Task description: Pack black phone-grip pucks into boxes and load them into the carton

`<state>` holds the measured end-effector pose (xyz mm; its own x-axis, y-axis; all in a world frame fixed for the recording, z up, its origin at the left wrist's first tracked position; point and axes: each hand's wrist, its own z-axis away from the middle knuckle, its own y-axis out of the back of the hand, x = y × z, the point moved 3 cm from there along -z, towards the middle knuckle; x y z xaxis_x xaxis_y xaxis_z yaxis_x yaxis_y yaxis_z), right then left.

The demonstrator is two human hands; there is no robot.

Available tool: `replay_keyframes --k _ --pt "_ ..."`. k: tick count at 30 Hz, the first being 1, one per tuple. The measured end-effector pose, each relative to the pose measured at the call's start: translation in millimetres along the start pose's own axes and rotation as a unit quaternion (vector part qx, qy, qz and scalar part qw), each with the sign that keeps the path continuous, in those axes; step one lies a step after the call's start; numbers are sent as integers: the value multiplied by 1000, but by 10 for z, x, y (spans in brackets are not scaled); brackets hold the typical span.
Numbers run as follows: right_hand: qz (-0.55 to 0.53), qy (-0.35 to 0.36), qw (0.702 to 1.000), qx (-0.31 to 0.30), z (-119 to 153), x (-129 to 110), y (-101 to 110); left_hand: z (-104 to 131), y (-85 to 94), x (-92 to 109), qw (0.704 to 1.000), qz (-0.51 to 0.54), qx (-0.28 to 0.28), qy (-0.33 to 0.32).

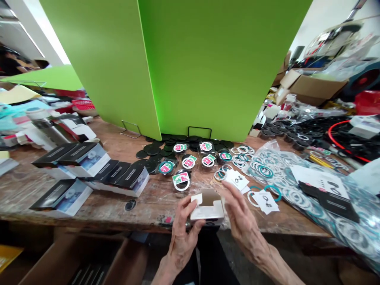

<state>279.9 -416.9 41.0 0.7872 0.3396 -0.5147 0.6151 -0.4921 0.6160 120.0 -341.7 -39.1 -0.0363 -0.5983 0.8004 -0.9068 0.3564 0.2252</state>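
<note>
A small white box (pixel 207 213) with its top flaps up is at the table's front edge. My left hand (pixel 184 233) grips its left side, the thumb on the near face and a finger on a flap. Flat against the right side of the box, my right hand (pixel 242 215) has its fingers stretched out. Beyond the box lie several wrapped round pieces with pink and green labels (pixel 189 161). White cards marked with writing (pixel 266 201) rest on teal and white rings to the right.
Black printed boxes (pixel 69 198) stand at the left. Black discs (pixel 152 149) lie before green panels (pixel 204 67). Plastic bags of rings (pixel 297 194) cover the right side. An open cardboard box (pixel 316 89) is at the back right.
</note>
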Motion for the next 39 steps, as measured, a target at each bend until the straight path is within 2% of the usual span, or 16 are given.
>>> replay_keyframes --k 1,3,5,6,8,10,12,15,18,21,24,29,32,34,37,39 --pt "-76 -78 994 0 7 62 -13 -20 7 11 1000 -12 -11 -4" --pt "-244 -188 951 -43 6 133 -77 -53 31 54 999 -29 -27 -17" --pt "-357 -224 901 -106 -16 132 -139 -74 63 95 998 -38 -37 -27" --pt "-367 -229 893 -122 -27 129 -153 -84 79 105 998 -40 -40 -23" --pt "-306 -208 920 -128 -37 126 -150 -111 109 106 998 -32 -47 10" --pt "-208 -146 958 -132 -32 104 -133 -149 136 106 997 1 -55 59" --pt "-147 -96 975 -137 -35 77 -108 -191 151 134 993 21 -78 90" --pt "-131 -147 970 -143 -123 93 -34 -242 163 213 989 -16 -118 89" --pt "-126 -205 948 -211 -278 106 28 -264 168 260 988 -43 -123 80" --pt "-85 -205 939 -261 -389 96 32 -254 149 247 988 -33 -123 83" --pt "-31 -197 950 -242 -411 102 -19 -236 125 224 989 -16 -116 86" --pt "-44 -156 965 -206 -315 105 91 -269 200 263 989 34 -74 119" --pt "-18 -57 966 -252 -138 2 243 -300 362 249 967 86 7 242" --pt "56 66 961 -263 28 -106 239 -286 448 220 924 131 35 357" --pt "131 222 951 -170 233 -252 62 -222 497 229 865 190 0 464" --pt "115 220 963 -105 271 -303 -82 -149 528 272 862 196 -13 468"
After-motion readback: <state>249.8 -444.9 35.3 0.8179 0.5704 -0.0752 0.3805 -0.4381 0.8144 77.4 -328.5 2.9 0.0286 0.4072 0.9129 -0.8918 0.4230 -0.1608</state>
